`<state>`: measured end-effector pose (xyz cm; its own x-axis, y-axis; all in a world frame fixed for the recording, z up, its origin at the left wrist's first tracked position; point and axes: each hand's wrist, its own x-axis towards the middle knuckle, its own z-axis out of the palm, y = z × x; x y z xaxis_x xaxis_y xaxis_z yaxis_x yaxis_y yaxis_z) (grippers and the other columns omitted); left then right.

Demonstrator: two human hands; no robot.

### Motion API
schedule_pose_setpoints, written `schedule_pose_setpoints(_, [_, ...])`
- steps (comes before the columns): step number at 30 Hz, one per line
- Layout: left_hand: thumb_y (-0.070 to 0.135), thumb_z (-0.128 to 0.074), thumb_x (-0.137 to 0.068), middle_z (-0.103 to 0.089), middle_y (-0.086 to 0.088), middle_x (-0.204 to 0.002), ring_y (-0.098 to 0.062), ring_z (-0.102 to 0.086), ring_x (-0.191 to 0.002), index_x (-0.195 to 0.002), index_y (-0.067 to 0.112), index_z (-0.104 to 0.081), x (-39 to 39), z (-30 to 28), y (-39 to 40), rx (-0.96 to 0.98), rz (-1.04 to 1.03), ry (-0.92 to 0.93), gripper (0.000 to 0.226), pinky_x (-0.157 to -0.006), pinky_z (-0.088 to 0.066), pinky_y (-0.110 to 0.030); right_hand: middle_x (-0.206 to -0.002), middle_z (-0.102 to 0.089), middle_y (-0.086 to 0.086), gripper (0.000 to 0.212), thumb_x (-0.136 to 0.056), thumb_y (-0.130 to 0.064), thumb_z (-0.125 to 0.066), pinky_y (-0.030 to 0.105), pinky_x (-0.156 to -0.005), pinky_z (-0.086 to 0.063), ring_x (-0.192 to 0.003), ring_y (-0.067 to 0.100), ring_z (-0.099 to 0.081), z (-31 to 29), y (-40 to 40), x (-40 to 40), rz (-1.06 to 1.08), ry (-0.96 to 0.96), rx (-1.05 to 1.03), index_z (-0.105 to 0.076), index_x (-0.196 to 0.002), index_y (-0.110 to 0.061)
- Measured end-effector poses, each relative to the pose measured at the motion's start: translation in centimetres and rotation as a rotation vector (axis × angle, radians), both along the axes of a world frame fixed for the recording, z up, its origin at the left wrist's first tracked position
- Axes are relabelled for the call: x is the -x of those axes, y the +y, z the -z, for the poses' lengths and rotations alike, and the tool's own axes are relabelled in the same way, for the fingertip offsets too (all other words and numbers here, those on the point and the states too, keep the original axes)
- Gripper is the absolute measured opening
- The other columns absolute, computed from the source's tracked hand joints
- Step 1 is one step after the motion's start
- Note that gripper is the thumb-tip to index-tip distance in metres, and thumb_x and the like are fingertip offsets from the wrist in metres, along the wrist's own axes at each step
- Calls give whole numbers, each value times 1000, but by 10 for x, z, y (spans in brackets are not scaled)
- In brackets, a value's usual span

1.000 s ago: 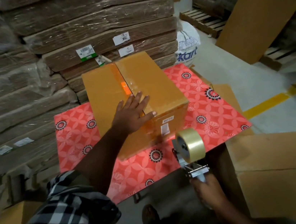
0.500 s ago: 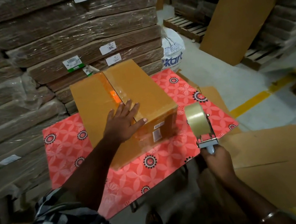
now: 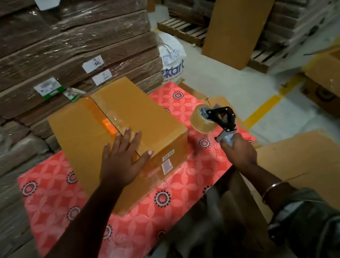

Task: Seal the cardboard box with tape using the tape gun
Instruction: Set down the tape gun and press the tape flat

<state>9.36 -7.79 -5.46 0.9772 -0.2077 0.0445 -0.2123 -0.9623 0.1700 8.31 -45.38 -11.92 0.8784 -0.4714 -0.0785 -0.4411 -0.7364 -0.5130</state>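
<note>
wrapped cardboard stacks (image 3: 56,46) back a red patterned table (image 3: 51,200) bearing the cardboard box (image 3: 120,122). left hand (image 3: 123,158) lies flat on it, fingers spread; right hand (image 3: 240,152) grips the tape gun (image 3: 217,120) beside the box.

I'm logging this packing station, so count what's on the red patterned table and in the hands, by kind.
Cardboard box, on the table under the left hand: 1
Tape gun, in the right hand: 1
Tape roll, on the gun: 1
Total: 3
</note>
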Motion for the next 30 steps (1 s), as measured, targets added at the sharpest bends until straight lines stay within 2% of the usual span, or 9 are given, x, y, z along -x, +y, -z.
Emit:
schedule_pose_setpoints(7, [82, -22, -91, -8, 11, -171, -22, -12, -158, -160, 44, -12, 0, -5, -4, -25, -6, -7, 80, -122, -19, -56, -115, -68, 24, 48, -93, -43, -62, 42, -79, -50, -106, 43, -67, 30, -20, -57, -140, 107, 38, -52, -118, -3])
schedule_pose_setpoints(12, [81, -25, -91, 1, 19, -170, -14, -3, -159, -159, 49, -7, 2, -8, -7, -29, -33, 23, 78, -125, -13, -51, -116, -65, 27, 53, -98, -47, -57, 45, -81, -51, -107, 45, -66, 60, -27, -76, -234, 139, 1, -49, -119, 1])
schedule_pose_setpoints(17, [80, -24, -92, 5, 21, -170, -12, 2, -159, -159, 51, -5, 2, -11, -9, -42, -32, 43, 76, -125, -13, -53, -113, -63, 33, 50, -97, -34, -62, 47, -84, -50, -105, 47, -64, 83, -33, -79, -322, 177, -23, -50, -121, 8])
schedule_pose_setpoints(21, [79, -26, -92, 3, 20, -170, -13, 0, -159, -159, 51, -6, 3, -14, -12, -40, -38, 31, 75, -125, -15, -53, -111, -62, 33, 51, -87, -22, -74, 47, -85, -50, -102, 47, -63, 89, -37, -82, -393, 220, -4, -52, -120, 9])
schedule_pose_setpoints(23, [78, -26, -92, 3, 20, -170, -13, 0, -159, -159, 51, -6, 2, -15, -13, -47, -41, 38, 75, -125, -15, -52, -116, -60, 32, 58, -82, -27, -79, 45, -88, -48, -106, 46, -59, 87, -38, -91, -423, 279, 43, -54, -121, 9])
schedule_pose_setpoints(25, [78, -27, -93, 4, 20, -170, -13, 0, -159, -159, 51, -5, 2, -14, -14, -60, -43, 44, 74, -125, -15, -52, -125, -55, 27, 67, -80, -40, -78, 43, -92, -46, -114, 44, -53, 79, -40, -95, -419, 328, 96, -54, -125, 3])
schedule_pose_setpoints(28, [78, -29, -93, 4, 21, -170, -11, -2, -158, -159, 51, -6, 2, -14, -12, -75, -55, 31, 75, -125, -17, -51, -133, -48, 20, 69, -81, -54, -71, 49, -98, -46, -124, 42, -46, 44, -38, -94, -393, 385, 157, -55, -130, -8])
schedule_pose_setpoints(30, [79, -29, -93, 3, 20, -170, -11, -3, -158, -159, 50, -6, 4, -15, -12, -71, -55, 35, 76, -125, -17, -51, -132, -51, 17, 73, -80, -65, -64, 51, -99, -45, -123, 41, -48, 16, -28, -93, -386, 384, 191, -57, -130, -13])
